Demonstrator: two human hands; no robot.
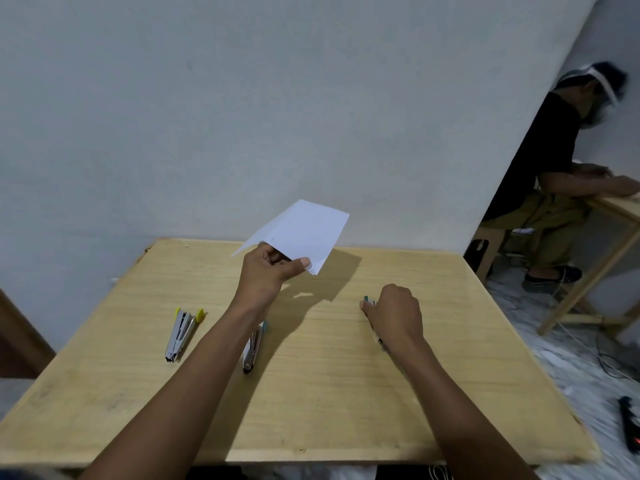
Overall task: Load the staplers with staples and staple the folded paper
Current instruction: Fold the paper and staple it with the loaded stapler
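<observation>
Fingers (pixel 277 258) and thumb of the left hand (pixel 266 277) pinch the folded paper (pixel 301 233) by its near corner, holding it in the air above the far middle of the table (pixel 329 393), toward 12 o'clock; its shadow falls on the wood just below. The right hand (pixel 394 315) lies knuckles up at about 2 o'clock on the tabletop, its fingers curled over a third stapler (pixel 367 300), so only a teal end shows past the thumb. A yellow-tipped stapler (pixel 181 332) lies at 9 o'clock, sprung open, well apart from both hands. A teal-tipped stapler (pixel 252 348) lies near the centre, partly hidden under the left forearm. At 2 o'clock beyond the table, another person (pixel 547 161) sits at a small wooden table (pixel 616 206).
</observation>
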